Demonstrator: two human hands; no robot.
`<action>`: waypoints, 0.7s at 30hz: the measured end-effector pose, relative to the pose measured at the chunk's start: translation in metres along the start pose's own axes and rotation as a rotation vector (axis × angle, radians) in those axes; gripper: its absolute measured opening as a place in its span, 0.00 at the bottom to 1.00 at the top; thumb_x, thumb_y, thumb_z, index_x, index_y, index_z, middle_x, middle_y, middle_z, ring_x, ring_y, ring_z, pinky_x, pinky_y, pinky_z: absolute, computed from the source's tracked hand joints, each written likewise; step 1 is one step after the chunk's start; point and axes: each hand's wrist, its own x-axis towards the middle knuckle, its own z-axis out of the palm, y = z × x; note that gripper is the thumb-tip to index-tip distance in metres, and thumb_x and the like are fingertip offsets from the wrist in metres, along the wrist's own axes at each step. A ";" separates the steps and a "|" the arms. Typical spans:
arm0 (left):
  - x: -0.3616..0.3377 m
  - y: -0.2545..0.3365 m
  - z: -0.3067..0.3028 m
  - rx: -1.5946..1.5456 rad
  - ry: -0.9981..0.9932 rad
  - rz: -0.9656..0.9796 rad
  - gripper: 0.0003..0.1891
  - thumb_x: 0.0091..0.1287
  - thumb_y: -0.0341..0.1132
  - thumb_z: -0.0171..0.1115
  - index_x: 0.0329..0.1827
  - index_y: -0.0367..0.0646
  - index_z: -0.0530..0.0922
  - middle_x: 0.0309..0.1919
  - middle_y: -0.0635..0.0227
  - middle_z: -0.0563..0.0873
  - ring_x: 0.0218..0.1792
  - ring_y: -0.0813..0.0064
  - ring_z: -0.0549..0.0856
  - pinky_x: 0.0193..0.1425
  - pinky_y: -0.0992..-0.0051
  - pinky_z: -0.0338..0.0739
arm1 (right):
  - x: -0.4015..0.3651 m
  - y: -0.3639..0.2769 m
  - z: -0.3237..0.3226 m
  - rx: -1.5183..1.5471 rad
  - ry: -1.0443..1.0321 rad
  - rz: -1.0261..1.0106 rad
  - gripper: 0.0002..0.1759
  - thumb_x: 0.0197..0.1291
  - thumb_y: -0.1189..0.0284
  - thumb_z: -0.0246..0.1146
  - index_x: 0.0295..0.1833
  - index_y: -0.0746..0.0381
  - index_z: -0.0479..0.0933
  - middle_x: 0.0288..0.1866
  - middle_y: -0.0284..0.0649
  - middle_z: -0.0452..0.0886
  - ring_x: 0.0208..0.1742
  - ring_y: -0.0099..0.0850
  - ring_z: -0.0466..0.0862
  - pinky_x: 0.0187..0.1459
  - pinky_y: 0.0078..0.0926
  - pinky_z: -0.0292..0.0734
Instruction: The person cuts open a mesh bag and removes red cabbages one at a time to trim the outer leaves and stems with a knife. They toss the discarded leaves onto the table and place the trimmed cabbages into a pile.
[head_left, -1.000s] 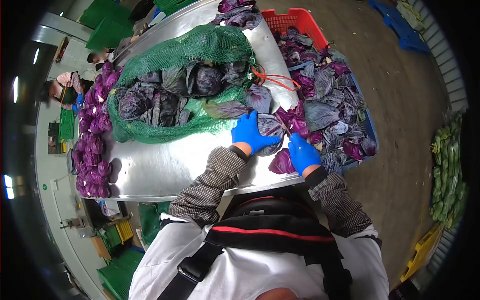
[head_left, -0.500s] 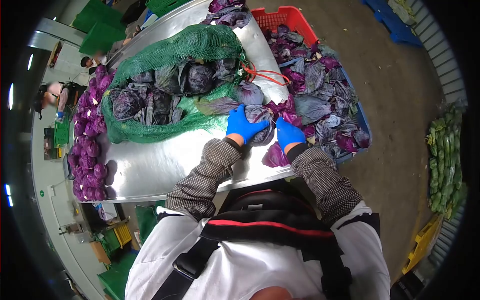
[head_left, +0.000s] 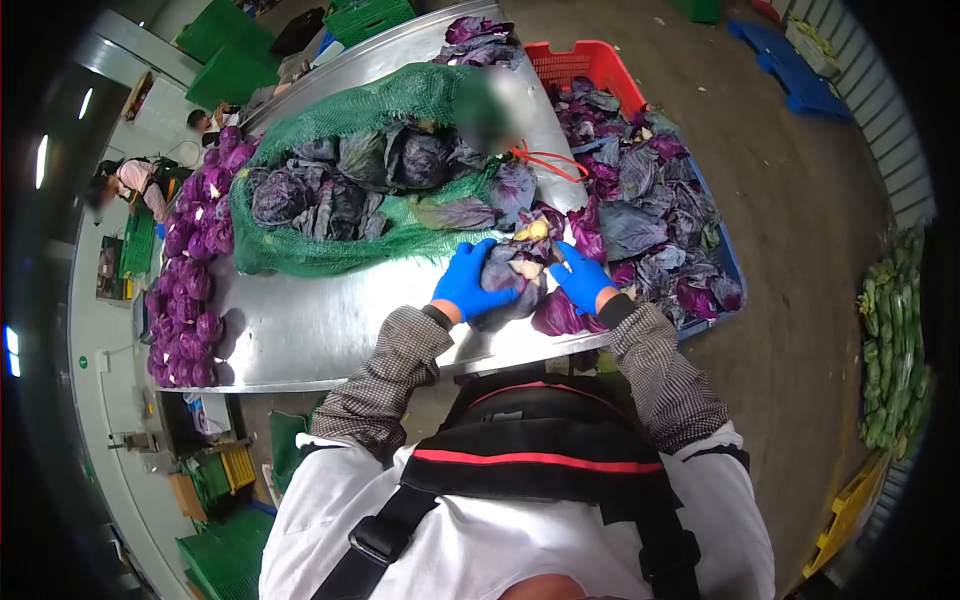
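A purple cabbage (head_left: 500,275) with a pale cut stem rests near the front edge of the metal table (head_left: 300,340). Blue-gloved, my left hand (head_left: 468,283) is wrapped round its left side. My right hand (head_left: 582,275), also gloved, is at the cabbage's right; whether its fingertips pinch something is too small to tell. Loose purple leaves (head_left: 565,312) lie beside and below the right hand. Behind the cabbage is a leaf with a yellowish stem (head_left: 538,230). To the left, a green mesh bag (head_left: 350,108) lies open around several dark cabbages (head_left: 420,160).
Peeled purple cabbages (head_left: 190,300) line the table's left end. A blue crate (head_left: 733,262) full of leaves and a red crate (head_left: 600,62) stand at the right. Green produce (head_left: 890,340) lies on the floor. A person (head_left: 138,182) is at the far left.
The cabbage has been turned so its cut stem shows upward. My left hand has shifted slightly left and the hands are farther apart. The whole view has shifted a little.
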 end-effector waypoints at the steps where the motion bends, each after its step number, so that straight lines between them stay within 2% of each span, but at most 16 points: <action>1: 0.003 0.004 -0.009 -0.006 -0.011 -0.046 0.38 0.45 0.50 0.71 0.58 0.41 0.68 0.46 0.53 0.72 0.49 0.55 0.75 0.55 0.65 0.70 | 0.007 0.013 0.005 0.044 0.074 -0.219 0.31 0.59 0.58 0.53 0.67 0.53 0.56 0.41 0.54 0.78 0.40 0.45 0.80 0.40 0.38 0.76; 2: 0.013 0.000 -0.014 0.091 0.031 -0.055 0.29 0.49 0.47 0.68 0.51 0.41 0.73 0.42 0.56 0.76 0.46 0.56 0.77 0.52 0.67 0.72 | 0.012 0.019 0.008 0.087 0.147 -0.438 0.32 0.59 0.58 0.54 0.68 0.51 0.55 0.40 0.52 0.78 0.37 0.43 0.80 0.36 0.40 0.77; 3: 0.023 -0.002 -0.022 -0.120 0.037 -0.047 0.25 0.50 0.43 0.68 0.50 0.41 0.73 0.42 0.59 0.78 0.46 0.65 0.78 0.50 0.71 0.72 | -0.002 0.002 -0.003 0.085 0.141 -0.438 0.32 0.59 0.58 0.54 0.68 0.51 0.55 0.40 0.52 0.78 0.37 0.43 0.80 0.36 0.40 0.77; 4: 0.037 -0.002 -0.027 -0.227 0.052 -0.021 0.23 0.52 0.37 0.68 0.50 0.41 0.73 0.45 0.61 0.78 0.47 0.70 0.77 0.50 0.74 0.72 | -0.018 -0.015 -0.019 0.304 0.150 -0.258 0.28 0.60 0.59 0.55 0.65 0.52 0.59 0.34 0.44 0.76 0.30 0.35 0.77 0.28 0.34 0.74; 5: 0.049 0.014 -0.038 -0.520 0.205 -0.005 0.24 0.53 0.35 0.67 0.52 0.41 0.71 0.46 0.62 0.77 0.47 0.72 0.76 0.51 0.74 0.72 | -0.026 -0.028 -0.029 0.518 0.158 -0.074 0.24 0.61 0.61 0.55 0.61 0.53 0.63 0.28 0.37 0.74 0.23 0.27 0.75 0.20 0.27 0.71; 7: 0.081 0.035 -0.048 -0.980 0.601 -0.018 0.27 0.56 0.31 0.65 0.59 0.40 0.65 0.53 0.62 0.72 0.51 0.70 0.73 0.55 0.72 0.70 | -0.004 0.004 -0.041 0.699 0.296 -0.006 0.19 0.61 0.59 0.55 0.56 0.53 0.66 0.21 0.32 0.66 0.16 0.22 0.67 0.15 0.23 0.65; 8: 0.084 0.040 -0.045 -0.727 0.772 0.048 0.31 0.55 0.34 0.67 0.60 0.40 0.63 0.55 0.60 0.69 0.53 0.68 0.71 0.57 0.70 0.68 | -0.002 0.015 -0.040 0.690 0.398 0.058 0.19 0.61 0.56 0.55 0.52 0.54 0.66 0.20 0.32 0.65 0.14 0.22 0.66 0.13 0.24 0.63; 9: 0.087 0.048 -0.043 -0.466 0.934 0.115 0.34 0.53 0.36 0.68 0.62 0.40 0.62 0.57 0.58 0.67 0.55 0.66 0.70 0.59 0.68 0.66 | -0.003 0.019 -0.035 0.690 0.396 0.058 0.19 0.61 0.56 0.55 0.52 0.54 0.66 0.20 0.32 0.65 0.14 0.22 0.66 0.13 0.24 0.63; 11: 0.048 0.065 -0.022 -0.177 0.622 0.335 0.38 0.48 0.43 0.71 0.62 0.42 0.63 0.57 0.53 0.66 0.57 0.57 0.68 0.62 0.63 0.62 | -0.013 0.033 -0.018 0.444 0.336 0.092 0.24 0.60 0.53 0.54 0.54 0.57 0.64 0.35 0.47 0.76 0.30 0.37 0.78 0.30 0.36 0.76; 12: 0.026 0.057 -0.002 -0.046 0.495 0.260 0.40 0.46 0.46 0.71 0.62 0.42 0.64 0.57 0.51 0.66 0.58 0.54 0.68 0.63 0.62 0.62 | -0.012 0.044 0.000 0.323 0.377 -0.045 0.24 0.60 0.52 0.53 0.52 0.60 0.66 0.36 0.48 0.78 0.32 0.37 0.79 0.32 0.33 0.75; 13: 0.009 0.043 0.018 0.084 0.368 0.187 0.42 0.44 0.49 0.72 0.61 0.42 0.65 0.57 0.49 0.66 0.58 0.51 0.68 0.63 0.61 0.61 | -0.022 0.039 0.007 0.324 0.370 -0.045 0.24 0.60 0.52 0.53 0.52 0.60 0.66 0.36 0.48 0.78 0.32 0.37 0.79 0.32 0.33 0.75; 15: -0.013 0.028 0.022 0.101 0.109 0.076 0.41 0.44 0.50 0.71 0.61 0.43 0.66 0.57 0.46 0.66 0.59 0.49 0.67 0.64 0.60 0.61 | -0.039 0.025 0.017 0.276 0.183 -0.141 0.24 0.60 0.52 0.54 0.51 0.59 0.67 0.38 0.48 0.79 0.32 0.40 0.80 0.32 0.36 0.75; 17: -0.027 0.017 0.024 0.051 0.108 0.070 0.42 0.44 0.51 0.71 0.62 0.43 0.65 0.57 0.46 0.67 0.59 0.49 0.67 0.63 0.60 0.62 | -0.019 0.049 0.041 0.036 0.208 -0.321 0.25 0.59 0.50 0.54 0.51 0.59 0.67 0.39 0.47 0.78 0.32 0.41 0.80 0.30 0.35 0.75; 18: -0.031 0.007 0.029 0.016 0.152 0.065 0.43 0.42 0.52 0.71 0.62 0.42 0.65 0.56 0.47 0.68 0.57 0.48 0.68 0.61 0.60 0.64 | -0.040 0.006 0.024 0.190 0.001 -0.089 0.28 0.58 0.47 0.53 0.52 0.59 0.67 0.41 0.49 0.78 0.33 0.41 0.80 0.27 0.33 0.75; 19: -0.037 -0.003 0.033 -0.018 0.198 0.057 0.45 0.40 0.53 0.71 0.62 0.42 0.65 0.55 0.48 0.68 0.55 0.48 0.69 0.59 0.60 0.66 | -0.035 0.005 0.029 0.187 -0.012 -0.092 0.28 0.58 0.47 0.53 0.52 0.59 0.67 0.41 0.49 0.78 0.33 0.41 0.80 0.27 0.33 0.75; 21: -0.050 0.007 0.023 -0.037 0.134 -0.021 0.46 0.40 0.54 0.71 0.64 0.44 0.64 0.56 0.48 0.68 0.56 0.49 0.69 0.59 0.59 0.67 | -0.025 0.003 0.039 0.052 -0.065 -0.109 0.31 0.58 0.44 0.52 0.54 0.59 0.66 0.40 0.50 0.77 0.33 0.41 0.81 0.23 0.32 0.74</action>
